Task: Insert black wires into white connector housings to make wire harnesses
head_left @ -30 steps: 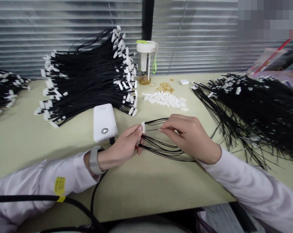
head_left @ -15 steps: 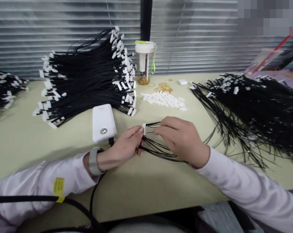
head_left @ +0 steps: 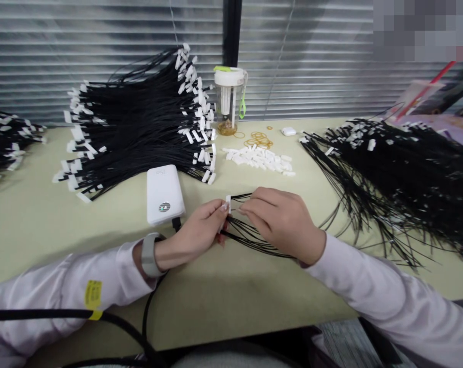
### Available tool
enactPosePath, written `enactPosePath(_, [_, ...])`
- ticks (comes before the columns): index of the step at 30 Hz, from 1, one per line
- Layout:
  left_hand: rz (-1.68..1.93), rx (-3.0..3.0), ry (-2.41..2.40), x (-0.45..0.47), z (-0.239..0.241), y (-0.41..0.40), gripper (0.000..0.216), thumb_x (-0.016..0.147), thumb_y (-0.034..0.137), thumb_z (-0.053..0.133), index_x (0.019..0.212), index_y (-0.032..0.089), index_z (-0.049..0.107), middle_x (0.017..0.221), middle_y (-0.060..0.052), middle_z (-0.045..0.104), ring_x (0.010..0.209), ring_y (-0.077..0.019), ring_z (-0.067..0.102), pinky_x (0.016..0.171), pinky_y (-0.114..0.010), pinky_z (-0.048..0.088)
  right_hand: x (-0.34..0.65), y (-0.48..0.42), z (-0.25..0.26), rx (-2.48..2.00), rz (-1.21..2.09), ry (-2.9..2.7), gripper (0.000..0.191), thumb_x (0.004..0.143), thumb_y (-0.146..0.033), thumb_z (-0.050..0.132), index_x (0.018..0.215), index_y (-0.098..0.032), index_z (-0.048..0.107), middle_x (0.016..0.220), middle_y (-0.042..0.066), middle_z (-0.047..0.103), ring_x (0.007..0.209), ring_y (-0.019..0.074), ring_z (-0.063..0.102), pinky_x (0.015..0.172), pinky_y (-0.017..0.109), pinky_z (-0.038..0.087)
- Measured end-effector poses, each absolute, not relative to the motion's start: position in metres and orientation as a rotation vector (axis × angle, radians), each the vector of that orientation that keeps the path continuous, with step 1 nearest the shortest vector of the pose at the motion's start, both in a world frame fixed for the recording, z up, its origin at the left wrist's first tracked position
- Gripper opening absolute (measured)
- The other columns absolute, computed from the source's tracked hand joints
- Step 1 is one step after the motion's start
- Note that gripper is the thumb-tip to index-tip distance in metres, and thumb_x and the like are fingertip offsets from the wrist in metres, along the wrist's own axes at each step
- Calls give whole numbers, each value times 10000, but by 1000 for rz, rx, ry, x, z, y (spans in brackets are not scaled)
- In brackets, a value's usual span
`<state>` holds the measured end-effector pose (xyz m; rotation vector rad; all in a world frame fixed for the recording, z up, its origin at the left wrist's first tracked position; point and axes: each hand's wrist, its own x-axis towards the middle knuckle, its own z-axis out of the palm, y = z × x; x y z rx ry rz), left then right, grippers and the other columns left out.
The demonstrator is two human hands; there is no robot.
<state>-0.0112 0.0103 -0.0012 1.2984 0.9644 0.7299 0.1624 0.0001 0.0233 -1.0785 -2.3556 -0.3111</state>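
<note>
My left hand [head_left: 201, 231] pinches a small white connector [head_left: 228, 203] between thumb and fingers, with a few black wires [head_left: 250, 236] tucked under it. My right hand [head_left: 283, 221] is closed in a pinch on a thin black wire, its tip right at the connector. Loose white connectors [head_left: 260, 157] lie in a small heap just beyond the hands. A large pile of unfitted black wires [head_left: 400, 174] spreads out on the right. A stack of black wires with white connectors fitted [head_left: 139, 128] lies to the left behind my left hand.
A white power bank [head_left: 163, 193] with a black cable sits by my left wrist. A clear bottle with a white lid [head_left: 229, 99], rubber bands [head_left: 259, 138] and a small white case [head_left: 288, 131] stand near the blinds. Another wire bundle [head_left: 5, 143] lies far left on the table [head_left: 32, 225].
My right hand has moved left, bringing the wire tip from a short gap up to the white connector. My left hand has stayed in place.
</note>
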Motion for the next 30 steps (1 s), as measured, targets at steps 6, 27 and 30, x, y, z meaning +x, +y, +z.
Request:
enactPosePath(6, [696, 1305, 994, -9, 5, 11, 249, 805, 388, 454, 696, 164, 452, 604, 45, 446, 458, -58, 440, 452, -200, 410, 169, 5, 20, -1101, -219, -2361, 236, 861, -258, 411, 790, -171, 619, 731, 35, 574, 710, 120, 514, 640, 233, 368])
enactPosePath(27, [978, 1033, 889, -10, -4, 12, 196, 809, 338, 493, 723, 169, 440, 678, 43, 456, 617, -68, 474, 647, -251, 476, 221, 18, 53, -1442, 597, -2722, 311, 818, -256, 426, 527, -172, 499, 482, -49, 432, 446, 58, 339, 444, 199, 273])
enactPosePath(30, [982, 1053, 901, -10, -4, 12, 212, 800, 338, 505, 698, 169, 429, 684, 42, 456, 624, -70, 461, 645, -251, 477, 203, 11, 52, -1267, 769, -2767, 305, 834, -221, 394, 560, -163, 516, 506, -49, 455, 467, 52, 354, 467, 191, 273])
